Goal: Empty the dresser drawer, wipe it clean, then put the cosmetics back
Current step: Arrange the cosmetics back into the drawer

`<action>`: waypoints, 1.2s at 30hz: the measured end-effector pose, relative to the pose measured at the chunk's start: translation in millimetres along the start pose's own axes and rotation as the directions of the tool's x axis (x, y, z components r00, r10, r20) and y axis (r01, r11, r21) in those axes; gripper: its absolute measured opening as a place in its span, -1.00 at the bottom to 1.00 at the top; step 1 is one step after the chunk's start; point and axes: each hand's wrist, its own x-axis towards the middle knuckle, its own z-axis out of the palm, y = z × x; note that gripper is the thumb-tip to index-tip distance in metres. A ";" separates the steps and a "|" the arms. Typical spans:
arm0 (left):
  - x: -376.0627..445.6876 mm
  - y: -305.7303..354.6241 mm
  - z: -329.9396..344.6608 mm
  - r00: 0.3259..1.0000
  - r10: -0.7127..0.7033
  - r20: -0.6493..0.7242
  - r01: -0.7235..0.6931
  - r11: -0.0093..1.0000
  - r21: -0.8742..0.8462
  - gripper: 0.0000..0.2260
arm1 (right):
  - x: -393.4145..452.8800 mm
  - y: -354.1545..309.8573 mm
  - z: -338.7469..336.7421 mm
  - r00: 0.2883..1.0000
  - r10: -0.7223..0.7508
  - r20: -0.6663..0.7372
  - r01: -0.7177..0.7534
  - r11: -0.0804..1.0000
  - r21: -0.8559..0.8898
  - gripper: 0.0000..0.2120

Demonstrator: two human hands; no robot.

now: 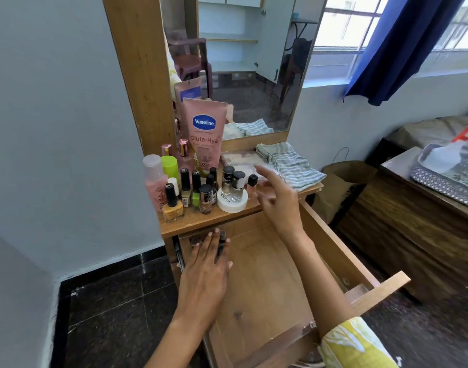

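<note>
**Drawer pulled out, nearly all the cosmetics up on the shelf**

From my feed, the dresser (137,75) with its mirror (241,62) fills most of the view. Its drawer (267,288) is pulled way out, wooden bottom mostly bare. Striped cloth (288,166) lies on the shelf's right side, partly over a flat clear packet (241,159). Pink Vaseline tube (205,134) stands at the back, nail polish bottles (198,189) crowded in front on the left. Left hand (206,264) is inside the drawer's far-left corner, fingers straight, lying over a small dark bottle (221,241); can't tell if it's actually gripping. Right hand (276,197) hovers over the shelf edge, fingers loose and spread, holding nothing.
</note>
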 end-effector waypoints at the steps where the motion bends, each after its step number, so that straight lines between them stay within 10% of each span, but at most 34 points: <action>1: -0.7 0.3 -0.1 1.000 -0.005 -0.005 0.005 1.000 -0.010 -0.64 | 0.4 -0.5 0.4 1.000 -0.017 0.010 0.017 1.000 -0.002 -0.49; 10: -2.8 4.4 -5.8 0.994 -0.072 -0.083 0.070 0.997 -0.022 -0.71 | -19.2 -12.0 -21.4 0.993 0.077 -0.091 -0.068 0.993 0.095 -0.74; 16: -6.2 9.3 -10.0 0.984 -0.159 -0.076 0.156 0.987 -0.047 -0.66 | -33.7 -2.8 -19.7 0.842 0.344 0.415 -0.368 0.930 -0.025 -0.76; 36: -7.4 9.2 -6.5 0.981 -0.166 -0.101 0.157 0.983 -0.091 -0.66 | -46.6 19.9 58.5 0.862 0.339 0.378 -0.238 0.927 -0.288 -0.69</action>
